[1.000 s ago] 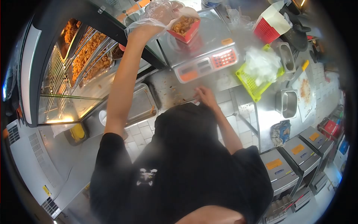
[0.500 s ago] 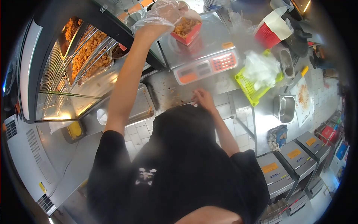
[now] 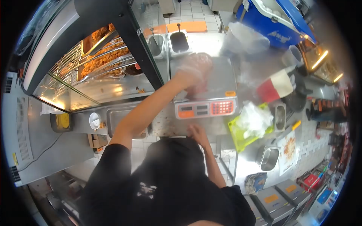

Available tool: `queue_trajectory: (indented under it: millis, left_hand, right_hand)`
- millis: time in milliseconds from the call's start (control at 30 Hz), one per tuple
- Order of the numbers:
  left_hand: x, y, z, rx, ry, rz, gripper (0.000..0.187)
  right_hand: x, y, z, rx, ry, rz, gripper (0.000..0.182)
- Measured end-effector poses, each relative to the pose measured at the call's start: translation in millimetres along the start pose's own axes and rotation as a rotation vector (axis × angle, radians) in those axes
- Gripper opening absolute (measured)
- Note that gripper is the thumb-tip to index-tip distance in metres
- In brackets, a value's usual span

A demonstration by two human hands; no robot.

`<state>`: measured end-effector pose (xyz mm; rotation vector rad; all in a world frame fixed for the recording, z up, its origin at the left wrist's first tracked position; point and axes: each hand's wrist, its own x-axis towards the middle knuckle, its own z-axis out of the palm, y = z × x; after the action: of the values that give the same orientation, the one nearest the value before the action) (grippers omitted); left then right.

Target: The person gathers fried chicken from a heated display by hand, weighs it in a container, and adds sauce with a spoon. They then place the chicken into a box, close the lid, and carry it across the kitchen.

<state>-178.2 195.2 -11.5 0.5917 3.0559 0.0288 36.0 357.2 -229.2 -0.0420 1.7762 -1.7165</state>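
My left hand point(image 3: 198, 69), in a clear plastic glove, is over the metal plate of a scale point(image 3: 224, 79). Motion smears its fingers, so their grip is unclear. Right below it a blurred red shape point(image 3: 198, 89) shows on the plate; I cannot tell whether it is a box or its reflection. My bare right hand point(image 3: 198, 135) is just below the scale's orange-and-white panel point(image 3: 205, 109), at the counter's near edge, with loosely bent fingers and nothing visible in them.
Left of the scale stands a heated glass cabinet with trays of fried pieces point(image 3: 105, 62). To the right are a red-and-white carton stack point(image 3: 275, 86), a lime basket point(image 3: 241, 135) with white plastic, and metal containers point(image 3: 269, 158). A blue cooler point(image 3: 277, 28) stands behind.
The view has shifted, showing more beyond the counter. My left hand has moved from the scale's far left corner to over its plate. The red box of fried pieces is no longer clearly visible.
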Motion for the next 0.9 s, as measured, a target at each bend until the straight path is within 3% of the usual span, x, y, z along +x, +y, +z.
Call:
queue_trajectory:
  millis: [100, 167, 233, 300, 333, 367, 400, 433, 500, 567, 633, 700, 767, 800, 833, 900]
  left_hand:
    - [6, -2, 18, -0.014, -0.012, 0.013, 0.036]
    - [-8, 3, -9, -0.030, -0.091, -0.016, 0.035]
    - [-28, 5, -16, -0.100, 0.134, 0.006, 0.027]
    - [-56, 12, -29, -0.454, 0.491, 0.047, 0.023]
    - [-72, 14, -33, -0.391, 0.391, 0.052, 0.022]
    - [-90, 16, -34, -0.327, 0.289, 0.057, 0.022]
    - [-114, 20, -24, -0.396, 0.315, -0.029, 0.020]
    - [-139, 24, -8, -0.466, 0.341, -0.117, 0.019]
    - [-183, 28, 13, -0.462, 0.296, -0.212, 0.015]
    - [-220, 25, 31, -0.493, 0.204, -0.330, 0.014]
    - [-263, 23, 52, -0.530, 0.112, -0.446, 0.013]
    - [-309, 22, 78, -0.626, 0.198, -0.634, 0.014]
    - [-351, 25, 99, -0.792, 0.292, -0.863, 0.014]
    - [-359, 33, 91, -1.044, 0.449, -1.052, 0.015]
    - [-377, 31, 88, -0.929, 0.355, -1.167, 0.015]
    - [-438, 36, 131, -0.718, 0.402, -1.234, 0.015]
  right_hand:
    - [-6, -55, -21, 0.049, 0.036, -0.042, 0.028]
    - [7, -84, -39, -0.045, 0.139, -0.174, 0.027]
    - [29, -113, -58, -0.129, 0.159, -0.167, 0.028]
    - [60, -129, -73, -0.159, 0.315, -0.298, 0.057]
    - [77, -138, -76, -0.160, 0.304, -0.297, 0.057]
    - [94, -147, -77, -0.242, 0.314, -0.443, 0.079]
    - [107, -152, -76, -0.320, 0.326, -0.588, 0.103]
    - [116, -155, -74, -0.317, 0.316, -0.583, 0.103]
    - [134, -161, -67, -0.603, 0.317, -0.641, 0.131]
    - [161, -133, -62, -0.238, 0.259, -0.666, 0.117]
    - [167, -132, -56, -0.332, 0.236, -0.565, 0.098]
    - [168, -134, -47, -0.366, 0.253, -0.554, 0.079]
    - [159, -147, -37, -0.148, 0.282, -0.506, 0.070]
    - [162, -141, -37, -0.172, 0.317, -0.570, 0.065]
    - [165, -133, -37, -0.183, 0.334, -0.638, 0.061]
    - [148, -142, -28, -0.130, 0.272, -0.593, 0.054]
